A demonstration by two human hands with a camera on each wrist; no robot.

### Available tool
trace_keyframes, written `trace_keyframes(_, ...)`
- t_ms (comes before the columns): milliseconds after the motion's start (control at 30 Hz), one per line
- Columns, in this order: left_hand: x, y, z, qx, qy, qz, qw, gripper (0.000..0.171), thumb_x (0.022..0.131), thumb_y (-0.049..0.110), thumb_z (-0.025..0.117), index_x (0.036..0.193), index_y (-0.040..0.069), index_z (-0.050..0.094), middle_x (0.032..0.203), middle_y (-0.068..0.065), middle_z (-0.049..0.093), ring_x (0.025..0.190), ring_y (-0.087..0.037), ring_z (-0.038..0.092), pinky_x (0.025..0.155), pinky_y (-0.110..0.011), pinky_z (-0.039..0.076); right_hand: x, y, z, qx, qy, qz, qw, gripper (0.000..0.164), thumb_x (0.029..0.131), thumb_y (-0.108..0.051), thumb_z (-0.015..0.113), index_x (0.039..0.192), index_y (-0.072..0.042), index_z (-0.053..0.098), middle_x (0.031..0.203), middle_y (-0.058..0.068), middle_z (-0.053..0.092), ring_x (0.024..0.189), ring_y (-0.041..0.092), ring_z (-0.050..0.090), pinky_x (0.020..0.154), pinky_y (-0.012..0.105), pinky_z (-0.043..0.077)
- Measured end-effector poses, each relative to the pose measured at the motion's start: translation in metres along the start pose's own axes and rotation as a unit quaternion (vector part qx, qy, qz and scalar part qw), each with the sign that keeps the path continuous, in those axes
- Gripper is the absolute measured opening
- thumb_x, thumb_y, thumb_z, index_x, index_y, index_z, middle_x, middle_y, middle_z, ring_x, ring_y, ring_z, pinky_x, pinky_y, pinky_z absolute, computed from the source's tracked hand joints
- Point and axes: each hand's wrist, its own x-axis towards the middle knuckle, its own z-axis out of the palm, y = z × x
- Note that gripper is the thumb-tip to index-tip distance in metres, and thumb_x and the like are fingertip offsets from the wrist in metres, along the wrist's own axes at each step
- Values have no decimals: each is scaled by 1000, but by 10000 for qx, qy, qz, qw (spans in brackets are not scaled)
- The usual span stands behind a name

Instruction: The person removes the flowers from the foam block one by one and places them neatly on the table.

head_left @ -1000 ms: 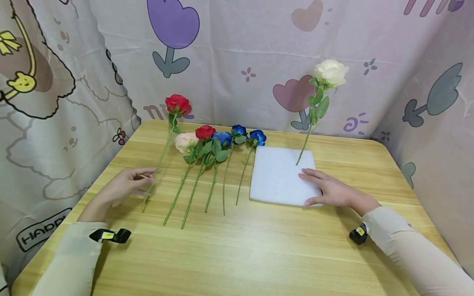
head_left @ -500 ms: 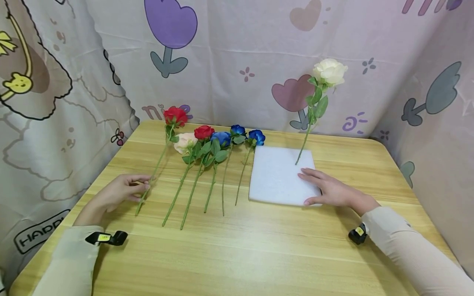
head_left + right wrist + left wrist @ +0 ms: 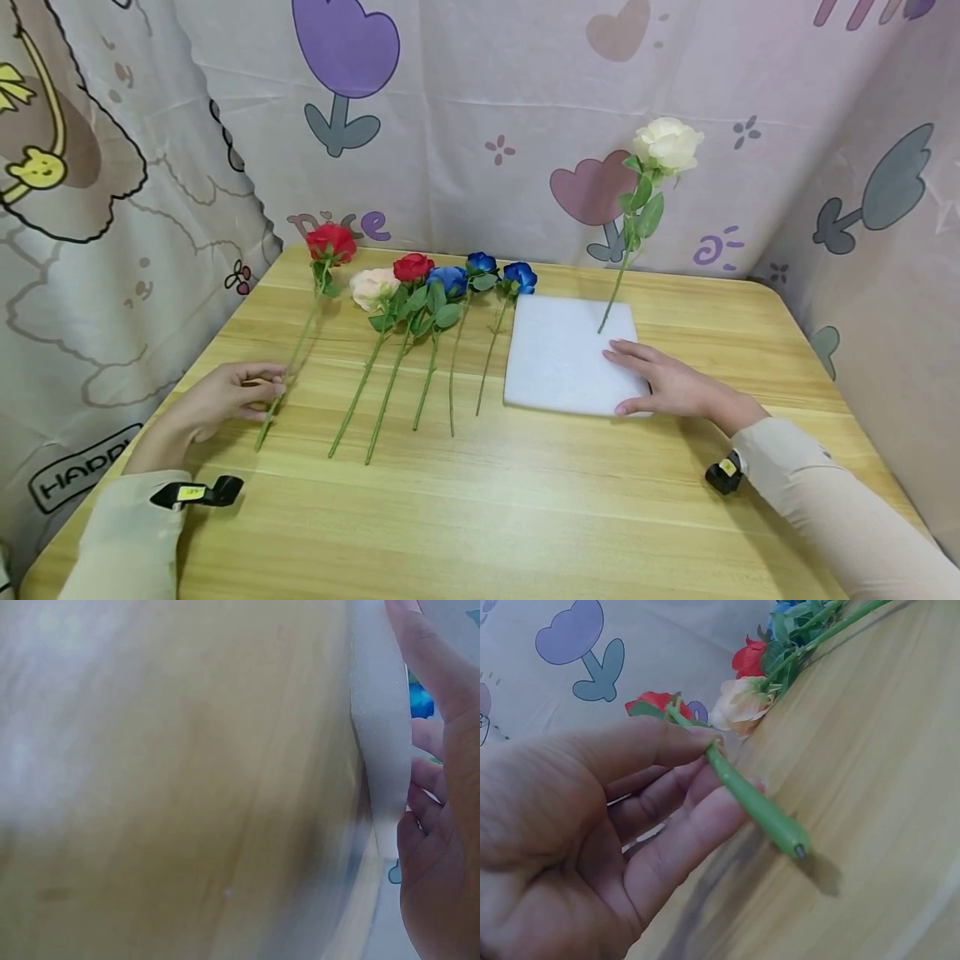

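Note:
At the table's left, my left hand [image 3: 225, 398] pinches the green stem of a red rose [image 3: 330, 243] between thumb and fingers. The left wrist view shows the stem's cut end [image 3: 791, 840] poking out past the fingertips, just above its shadow on the wood. My right hand [image 3: 671, 379] lies on the right edge of a white foam block [image 3: 562, 358], fingers spread over its top. A white rose [image 3: 669, 146] stands upright in this block, leaning slightly right. In the right wrist view the foam block [image 3: 382, 712] appears edge-on beside the fingers.
Between the hands several roses lie in a row: a cream rose [image 3: 373, 288], another red rose [image 3: 414, 267] and blue roses [image 3: 447, 282], stems toward me. The wooden table [image 3: 465, 517] ends against a patterned curtain [image 3: 480, 83] at the back.
My left hand has moved left and toward me with the red rose, whose bloom has sunk lower and away from the cream one. The right hand and foam block have stayed put.

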Motion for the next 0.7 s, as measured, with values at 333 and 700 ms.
trace_keyframes(333,1,1,8,64,-279,-315,9991,61,101,19,58,145,-13,32,133,-27,51,108,-16,60,84,-39,58,1,1,-1,-8,-83,91,9999,100,77,-67,69,153,-13,34,159,12,22,144,37,20,114,57,24)
trace_keyframes(700,8,6,21,575,-292,64,9979,64,97,16,64,150,-1,33,111,-19,53,90,-18,60,71,-37,60,1,0,-2,-14,-112,106,9999,100,77,-67,68,153,-14,34,160,11,21,144,37,20,113,57,24)
